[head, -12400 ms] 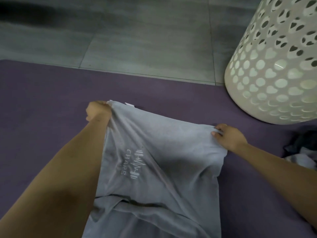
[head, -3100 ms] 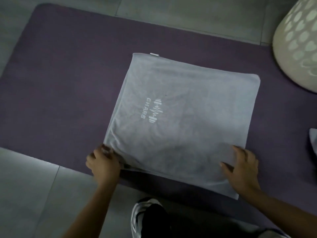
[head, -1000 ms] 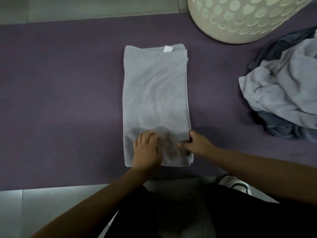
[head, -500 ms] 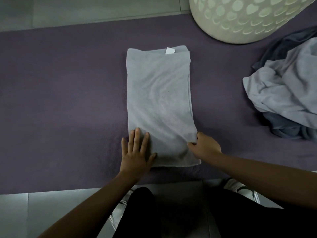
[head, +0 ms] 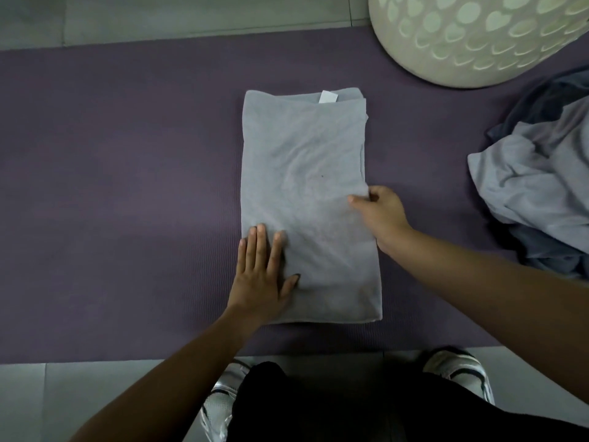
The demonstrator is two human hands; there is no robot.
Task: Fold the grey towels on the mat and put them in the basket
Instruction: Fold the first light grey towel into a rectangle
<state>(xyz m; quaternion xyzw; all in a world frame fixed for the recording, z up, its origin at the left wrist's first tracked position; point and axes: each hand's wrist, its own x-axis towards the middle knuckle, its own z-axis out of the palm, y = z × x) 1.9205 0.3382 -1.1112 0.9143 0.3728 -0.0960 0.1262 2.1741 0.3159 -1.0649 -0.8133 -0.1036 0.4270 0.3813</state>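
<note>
I'm seeing the left hand lying flat, fingers straight, on the folded grey towel lying on the purple mat. The right hand is pinching its right edge. The basket and the heap of unfolded towels are running out of frame.

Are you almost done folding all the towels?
Not yet. One grey towel is folded into a long strip on the mat; the left hand presses it flat, the right hand pinches its edge. A crumpled pile still waits beside the basket.
</note>
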